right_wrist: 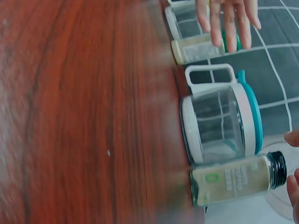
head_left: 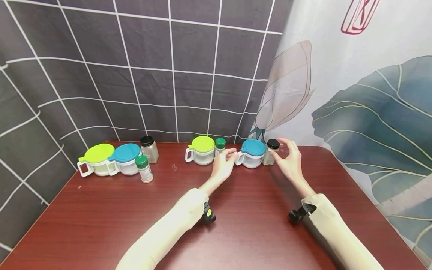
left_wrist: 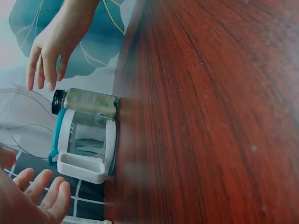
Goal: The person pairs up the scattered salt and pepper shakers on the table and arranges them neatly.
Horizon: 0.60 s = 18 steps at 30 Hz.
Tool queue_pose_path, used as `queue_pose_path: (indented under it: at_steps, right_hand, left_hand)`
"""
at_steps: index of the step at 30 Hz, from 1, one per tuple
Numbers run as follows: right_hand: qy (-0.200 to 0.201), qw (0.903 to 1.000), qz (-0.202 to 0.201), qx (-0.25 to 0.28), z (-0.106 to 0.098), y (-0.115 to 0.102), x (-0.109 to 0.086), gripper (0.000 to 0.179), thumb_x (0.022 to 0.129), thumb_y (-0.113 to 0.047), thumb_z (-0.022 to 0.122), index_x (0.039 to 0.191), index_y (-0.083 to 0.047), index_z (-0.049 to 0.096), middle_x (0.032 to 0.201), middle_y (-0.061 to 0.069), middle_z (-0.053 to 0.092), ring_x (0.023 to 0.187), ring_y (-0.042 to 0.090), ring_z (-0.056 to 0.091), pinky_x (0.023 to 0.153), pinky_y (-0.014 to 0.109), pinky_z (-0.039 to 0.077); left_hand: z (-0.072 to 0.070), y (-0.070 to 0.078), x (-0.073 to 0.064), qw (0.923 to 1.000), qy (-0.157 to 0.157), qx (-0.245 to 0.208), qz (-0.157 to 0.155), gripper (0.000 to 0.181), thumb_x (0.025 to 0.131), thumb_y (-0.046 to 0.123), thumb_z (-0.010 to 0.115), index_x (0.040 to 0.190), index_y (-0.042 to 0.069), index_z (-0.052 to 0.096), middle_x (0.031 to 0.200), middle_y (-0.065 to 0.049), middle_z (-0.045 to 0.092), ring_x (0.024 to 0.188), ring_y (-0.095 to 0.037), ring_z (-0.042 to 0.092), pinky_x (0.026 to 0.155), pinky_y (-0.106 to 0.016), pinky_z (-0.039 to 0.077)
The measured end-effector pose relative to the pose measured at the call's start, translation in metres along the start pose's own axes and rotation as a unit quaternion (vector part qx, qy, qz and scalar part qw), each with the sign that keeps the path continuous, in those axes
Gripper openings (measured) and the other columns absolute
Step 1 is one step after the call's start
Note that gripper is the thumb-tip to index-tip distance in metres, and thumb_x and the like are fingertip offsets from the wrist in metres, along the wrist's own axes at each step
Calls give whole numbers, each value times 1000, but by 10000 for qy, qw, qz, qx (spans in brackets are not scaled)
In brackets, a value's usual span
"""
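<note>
Farthest right in the row stands a square spice bottle (head_left: 268, 159) with a black cap. Around its cap, thumb and fingers spread apart, is my right hand (head_left: 291, 161); the right wrist view shows the fingertips (right_wrist: 293, 186) just off the cap (right_wrist: 278, 169). Touching that bottle is a clear seasoning jar (right_wrist: 219, 126) with a blue lid and white handle. My left hand (head_left: 223, 165) hovers by the handle, its fingers loosely bent and holding nothing in the left wrist view. Behind it a green-capped shaker (head_left: 220, 143) is partly hidden, beside a jar with a lime-green lid (head_left: 202, 144).
On the left stand another lime-lidded jar (head_left: 99, 153), a blue-lidded jar (head_left: 126, 153), a black-capped bottle (head_left: 152, 153) and a green-capped shaker (head_left: 146, 173). A dark tiled-pattern curtain (head_left: 145, 86) backs the red-brown table (head_left: 236, 232), with a floral curtain (head_left: 337, 86) at right.
</note>
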State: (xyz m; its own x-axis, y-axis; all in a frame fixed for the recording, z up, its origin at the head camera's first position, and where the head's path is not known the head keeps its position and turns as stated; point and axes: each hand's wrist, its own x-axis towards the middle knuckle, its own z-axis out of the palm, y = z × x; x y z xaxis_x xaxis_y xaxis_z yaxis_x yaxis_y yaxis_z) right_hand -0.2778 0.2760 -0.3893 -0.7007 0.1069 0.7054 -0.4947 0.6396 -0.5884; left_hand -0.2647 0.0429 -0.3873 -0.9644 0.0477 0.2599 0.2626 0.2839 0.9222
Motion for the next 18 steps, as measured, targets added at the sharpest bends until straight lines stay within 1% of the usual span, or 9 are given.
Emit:
queue_pose_path:
  at_steps: [2, 5, 11, 14, 18]
  right_hand:
    - [-1, 9999, -142, -42, 2, -3, -1, 47, 73, 4, 76, 117, 0, 62, 106, 21, 60, 89, 27, 55, 76, 15, 39]
    - [-47, 9995, -293, -75, 5, -8, -3, 46, 73, 4, 76, 117, -1, 63, 109, 19, 61, 94, 30, 55, 78, 21, 39]
    - [-114, 9992, -393, 10, 12, -18, -5, 45, 74, 3, 76, 118, -1, 62, 110, 18, 62, 98, 30, 56, 81, 32, 41]
    - [-169, 9990, -412, 24, 15, -22, -5, 45, 75, 2, 76, 117, -2, 62, 109, 17, 62, 97, 30, 55, 82, 30, 41]
    - [-215, 9987, -452, 24, 17, -28, -5, 46, 74, 1, 77, 117, -3, 62, 108, 16, 63, 95, 29, 55, 80, 22, 42]
  left_hand:
    - [-3, 1, -1, 9999, 21, 130, 104, 28, 97, 18, 54, 117, 2, 65, 112, -15, 71, 103, -27, 68, 90, -39, 53]
    - [-7, 2, -3, 9996, 60, 193, 193, 26, 97, 15, 53, 116, 3, 66, 112, -14, 71, 103, -27, 68, 91, -40, 52]
    - [-15, 4, -6, 9990, 101, 210, 372, 25, 96, 12, 53, 115, 2, 66, 113, -16, 70, 102, -27, 68, 89, -40, 52]
    - [-20, 4, -8, 9988, 106, 171, 440, 25, 96, 11, 54, 115, 0, 66, 114, -17, 69, 102, -28, 67, 90, -39, 53]
    - [-28, 5, -11, 9987, 151, 143, 465, 25, 95, 10, 55, 116, 0, 65, 114, -17, 69, 101, -29, 67, 90, -39, 53]
